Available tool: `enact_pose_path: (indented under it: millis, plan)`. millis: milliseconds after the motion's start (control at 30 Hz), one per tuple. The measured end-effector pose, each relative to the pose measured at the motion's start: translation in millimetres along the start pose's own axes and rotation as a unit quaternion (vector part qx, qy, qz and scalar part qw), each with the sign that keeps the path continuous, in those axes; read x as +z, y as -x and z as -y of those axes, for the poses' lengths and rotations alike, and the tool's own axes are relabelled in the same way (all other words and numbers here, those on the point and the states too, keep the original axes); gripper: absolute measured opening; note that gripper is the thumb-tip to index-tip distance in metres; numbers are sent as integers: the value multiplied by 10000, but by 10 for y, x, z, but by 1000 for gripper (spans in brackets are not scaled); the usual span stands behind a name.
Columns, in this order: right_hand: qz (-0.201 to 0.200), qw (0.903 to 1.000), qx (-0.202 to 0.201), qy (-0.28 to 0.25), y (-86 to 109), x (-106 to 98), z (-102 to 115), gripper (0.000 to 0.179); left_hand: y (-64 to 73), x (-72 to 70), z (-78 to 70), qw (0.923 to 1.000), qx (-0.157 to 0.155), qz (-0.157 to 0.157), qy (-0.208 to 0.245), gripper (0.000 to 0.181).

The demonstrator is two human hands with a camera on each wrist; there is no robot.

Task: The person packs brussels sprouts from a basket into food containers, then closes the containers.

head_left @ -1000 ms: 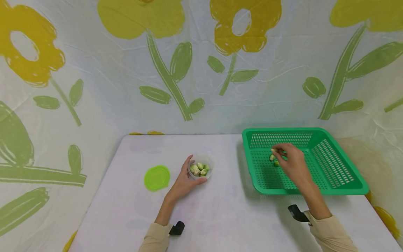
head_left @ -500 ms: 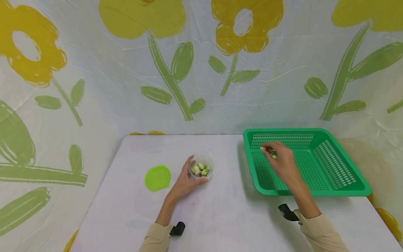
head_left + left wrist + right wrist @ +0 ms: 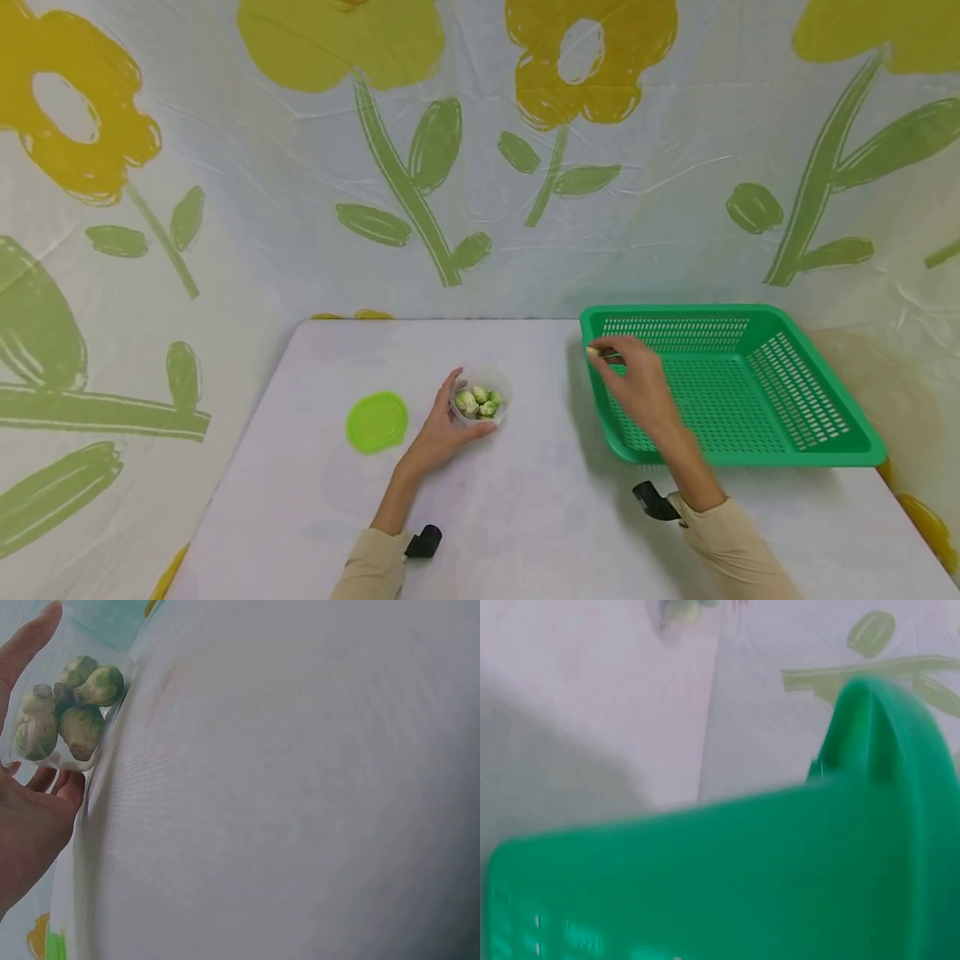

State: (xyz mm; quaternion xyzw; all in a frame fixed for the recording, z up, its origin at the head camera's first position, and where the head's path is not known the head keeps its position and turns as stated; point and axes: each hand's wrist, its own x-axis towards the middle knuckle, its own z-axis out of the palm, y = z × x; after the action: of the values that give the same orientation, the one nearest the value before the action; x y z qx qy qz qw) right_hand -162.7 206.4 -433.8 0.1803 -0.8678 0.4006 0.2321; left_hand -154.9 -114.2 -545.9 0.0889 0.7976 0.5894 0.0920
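My left hand [image 3: 442,429] curls round a small clear plastic tub [image 3: 501,379] standing on the white table, thumb on the near side and fingers on the far side. Several Brussels sprouts [image 3: 81,731] lie in the tub, pale stems and green leaves showing in the left wrist view. My right hand [image 3: 641,387] is raised over the left rim of the green plastic basket [image 3: 765,408]. Between its thumb and fingertips it pinches a pale Brussels sprout [image 3: 593,352], partly covered by the fingers. Part of the basket floor is hidden behind this hand.
A bright green lid [image 3: 377,422] lies flat on the table [image 3: 525,517], left of the tub. The basket's raised rim stands between the right hand and the tub side. Behind the table hangs a flower-printed sheet [image 3: 465,167]. Basket plastic fills much of the right wrist view.
The right hand has moved left with the pinched sprout, from above the basket's inside to its left rim. The left hand and tub have stayed in place.
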Motion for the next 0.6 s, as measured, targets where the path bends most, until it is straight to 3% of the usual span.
enact_pose_path:
  millis: [400, 600]
  plan:
    - [270, 9989, 196, -341, -28, 277, 133, 15, -2, 3, 16, 9998, 30, -17, 180, 109]
    - [333, 9984, 80, -441, -28, 426, 203, 15, -9, -2, 20, 9999, -5, -44, 98, 112]
